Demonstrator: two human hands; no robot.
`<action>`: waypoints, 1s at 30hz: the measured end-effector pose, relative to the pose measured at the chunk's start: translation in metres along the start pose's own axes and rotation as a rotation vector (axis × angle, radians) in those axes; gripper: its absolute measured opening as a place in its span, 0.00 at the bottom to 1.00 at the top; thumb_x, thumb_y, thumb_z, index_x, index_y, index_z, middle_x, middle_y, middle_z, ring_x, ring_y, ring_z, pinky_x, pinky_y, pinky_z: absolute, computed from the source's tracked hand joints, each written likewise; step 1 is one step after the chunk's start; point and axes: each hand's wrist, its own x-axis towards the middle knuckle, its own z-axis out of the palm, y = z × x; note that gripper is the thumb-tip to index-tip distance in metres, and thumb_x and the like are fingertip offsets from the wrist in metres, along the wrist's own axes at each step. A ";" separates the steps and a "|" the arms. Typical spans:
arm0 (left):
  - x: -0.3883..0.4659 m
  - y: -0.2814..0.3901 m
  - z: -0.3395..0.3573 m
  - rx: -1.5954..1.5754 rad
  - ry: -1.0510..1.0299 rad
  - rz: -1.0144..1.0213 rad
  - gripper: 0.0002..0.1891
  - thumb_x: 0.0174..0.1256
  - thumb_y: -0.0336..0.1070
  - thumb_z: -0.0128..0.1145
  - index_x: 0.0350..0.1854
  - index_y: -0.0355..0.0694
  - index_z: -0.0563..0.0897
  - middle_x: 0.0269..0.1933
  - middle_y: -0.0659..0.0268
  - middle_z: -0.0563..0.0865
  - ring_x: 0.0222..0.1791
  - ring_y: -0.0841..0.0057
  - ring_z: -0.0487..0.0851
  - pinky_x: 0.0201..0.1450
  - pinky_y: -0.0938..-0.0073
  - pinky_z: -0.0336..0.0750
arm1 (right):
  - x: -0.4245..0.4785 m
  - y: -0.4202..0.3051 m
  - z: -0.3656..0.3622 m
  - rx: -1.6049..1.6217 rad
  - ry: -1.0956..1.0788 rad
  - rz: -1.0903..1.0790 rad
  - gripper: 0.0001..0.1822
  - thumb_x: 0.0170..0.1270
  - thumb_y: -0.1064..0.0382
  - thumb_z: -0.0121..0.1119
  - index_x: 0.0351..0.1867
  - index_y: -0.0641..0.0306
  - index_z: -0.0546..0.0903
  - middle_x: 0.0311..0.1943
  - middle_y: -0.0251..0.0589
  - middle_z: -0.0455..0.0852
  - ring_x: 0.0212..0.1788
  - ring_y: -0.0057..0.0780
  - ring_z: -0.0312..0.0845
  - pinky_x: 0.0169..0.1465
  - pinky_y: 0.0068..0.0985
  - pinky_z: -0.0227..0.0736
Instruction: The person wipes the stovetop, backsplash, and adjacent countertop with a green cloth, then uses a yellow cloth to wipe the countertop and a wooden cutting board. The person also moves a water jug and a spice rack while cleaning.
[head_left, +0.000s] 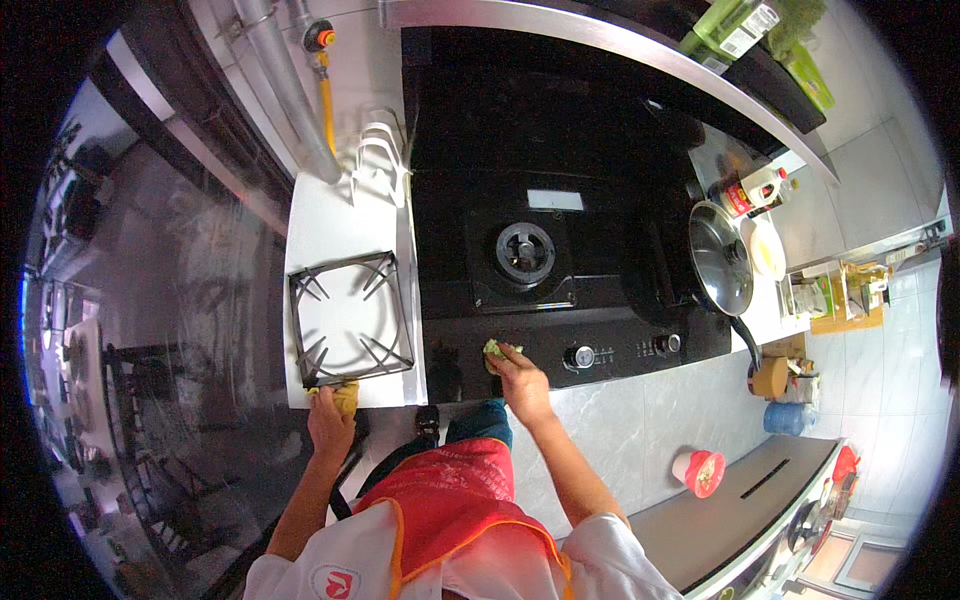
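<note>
My right hand (523, 388) presses a crumpled yellow-green cloth (493, 349) onto the front strip of the black glass gas cooktop (457, 341), left of a control knob (580, 358). At the counter's front edge, my left hand (331, 429) holds a yellow cloth (345, 399). That cloth is against the near corner of a square black metal pan support (300, 330), which lies on the white counter (345, 225). Whether the left fingers also touch the pan support cannot be seen. The round burner (525, 253) on the cooktop is uncovered.
On the right, a frying pan with a glass lid (721, 259) has its handle jutting past the front edge. Behind it stand a bottle (754, 191) and a pale plate (766, 250). A white rack (379, 161) stands back left. A pink bin (699, 472) is on the floor.
</note>
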 end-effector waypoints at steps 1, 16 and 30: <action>0.000 -0.002 0.002 0.028 -0.014 0.006 0.24 0.55 0.26 0.66 0.54 0.35 0.71 0.51 0.43 0.80 0.56 0.39 0.78 0.57 0.44 0.75 | 0.002 0.001 -0.013 0.074 -0.073 0.069 0.19 0.63 0.74 0.63 0.55 0.62 0.89 0.60 0.50 0.89 0.56 0.50 0.89 0.60 0.41 0.84; -0.021 -0.056 0.050 0.234 0.140 0.110 0.41 0.53 0.26 0.72 0.71 0.31 0.67 0.64 0.37 0.77 0.68 0.33 0.73 0.71 0.39 0.70 | 0.309 0.023 0.032 -0.332 -0.321 -0.106 0.07 0.57 0.61 0.71 0.37 0.45 0.93 0.52 0.37 0.85 0.60 0.44 0.80 0.61 0.37 0.82; -0.020 -0.039 0.036 0.254 0.033 0.041 0.50 0.50 0.24 0.73 0.78 0.30 0.59 0.69 0.35 0.73 0.70 0.31 0.69 0.75 0.39 0.66 | 0.313 0.196 -0.051 -0.160 -0.123 0.183 0.12 0.54 0.68 0.67 0.38 0.51 0.95 0.50 0.44 0.87 0.55 0.48 0.86 0.59 0.39 0.82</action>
